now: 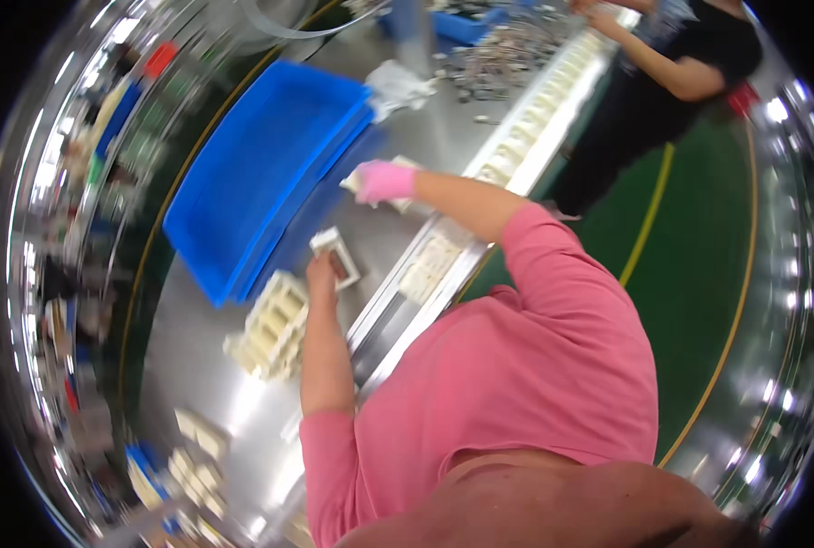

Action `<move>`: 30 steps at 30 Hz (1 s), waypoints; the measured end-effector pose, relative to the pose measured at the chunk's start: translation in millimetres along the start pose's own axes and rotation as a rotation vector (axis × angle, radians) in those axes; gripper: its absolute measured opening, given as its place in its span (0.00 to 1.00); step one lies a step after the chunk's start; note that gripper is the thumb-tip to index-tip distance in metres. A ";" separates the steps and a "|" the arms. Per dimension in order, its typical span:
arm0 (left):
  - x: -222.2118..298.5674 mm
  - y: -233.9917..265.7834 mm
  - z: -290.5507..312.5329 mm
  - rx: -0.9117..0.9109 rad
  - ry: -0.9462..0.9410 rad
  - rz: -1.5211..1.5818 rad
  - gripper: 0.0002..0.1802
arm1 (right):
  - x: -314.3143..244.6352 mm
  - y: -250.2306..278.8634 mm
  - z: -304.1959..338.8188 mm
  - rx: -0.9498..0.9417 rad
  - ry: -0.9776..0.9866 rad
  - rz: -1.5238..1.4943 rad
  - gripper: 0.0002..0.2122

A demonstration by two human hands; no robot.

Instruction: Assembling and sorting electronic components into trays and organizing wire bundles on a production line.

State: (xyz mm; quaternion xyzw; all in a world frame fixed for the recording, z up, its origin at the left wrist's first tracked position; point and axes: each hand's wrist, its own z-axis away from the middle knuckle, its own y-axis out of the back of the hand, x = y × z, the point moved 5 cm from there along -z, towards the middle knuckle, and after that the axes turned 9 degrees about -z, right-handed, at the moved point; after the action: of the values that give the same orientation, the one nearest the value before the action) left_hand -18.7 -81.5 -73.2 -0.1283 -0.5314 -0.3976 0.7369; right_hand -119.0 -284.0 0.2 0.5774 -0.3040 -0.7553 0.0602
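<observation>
My left hand (321, 274) is bare and grips a small white rectangular frame part (336, 256) just above the shiny metal table (197, 365). A stack of white slotted trays (273, 331) lies close beside that hand's wrist. My right hand (384, 181), in a pink glove, reaches farther along the table and rests on a white part (405, 203) at the near edge of the blue bin (261, 164). Whether its fingers close on that part is hidden.
A conveyor rail (516, 155) carrying a row of white parts runs along the table's edge. A person in black (690, 73) works at its far end by a heap of small metal pieces (498, 55). More white parts (197, 447) lie near me. Green floor with yellow lines is to the right.
</observation>
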 end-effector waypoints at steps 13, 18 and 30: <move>70.1 -17.8 89.1 0.035 -0.165 0.353 0.16 | -86.5 -37.5 73.8 -0.192 0.049 -0.352 0.10; 64.8 -14.7 82.6 0.139 -0.441 0.204 0.23 | -103.5 -59.9 94.0 0.353 0.606 0.066 0.14; 61.8 -17.0 74.9 -0.034 -0.428 0.532 0.22 | -107.5 -57.0 93.7 0.242 0.548 0.041 0.21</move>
State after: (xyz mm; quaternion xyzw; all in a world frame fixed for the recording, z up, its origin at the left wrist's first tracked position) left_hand -74.7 -74.6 7.7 -0.3552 -0.6151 -0.1641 0.6845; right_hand -154.3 -153.8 73.8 0.7563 -0.3760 -0.5284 0.0860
